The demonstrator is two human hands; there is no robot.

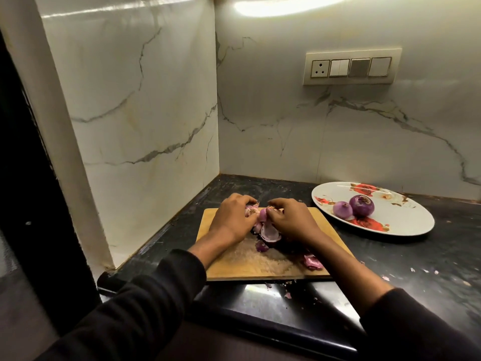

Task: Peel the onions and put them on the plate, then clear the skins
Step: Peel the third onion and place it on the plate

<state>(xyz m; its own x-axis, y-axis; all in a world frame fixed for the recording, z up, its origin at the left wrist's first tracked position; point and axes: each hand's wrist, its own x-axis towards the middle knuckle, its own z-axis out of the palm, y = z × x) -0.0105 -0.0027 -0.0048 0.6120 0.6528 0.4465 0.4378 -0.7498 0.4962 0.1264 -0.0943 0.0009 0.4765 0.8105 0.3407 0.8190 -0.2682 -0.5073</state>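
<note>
Both hands meet over a wooden cutting board (242, 264) on a dark, speckled stone table (406, 259). The left hand (230, 217) curls its fingers around a partly peeled purple onion (263, 214), and the right hand (291, 217) pinches the same onion from the other side; that shared grip sits over the far half of the board. Just below the grip, toward the person, loose onion skins (270, 231) lie in a small heap, with another scrap (312, 261) near the board's right edge, under the right forearm. Small flakes of skin (287, 295) dot the table in front of the board. Well to the right of the grip and a little farther back, a white plate (406, 222) with red flowers holds two peeled onions (361, 205), touching each other. Behind the grip, white marble-look walls (145, 105) meet in a corner. High on the right wall is a switch panel (351, 67) with a socket. Dark sleeves (145, 300) cover both forearms.
</note>
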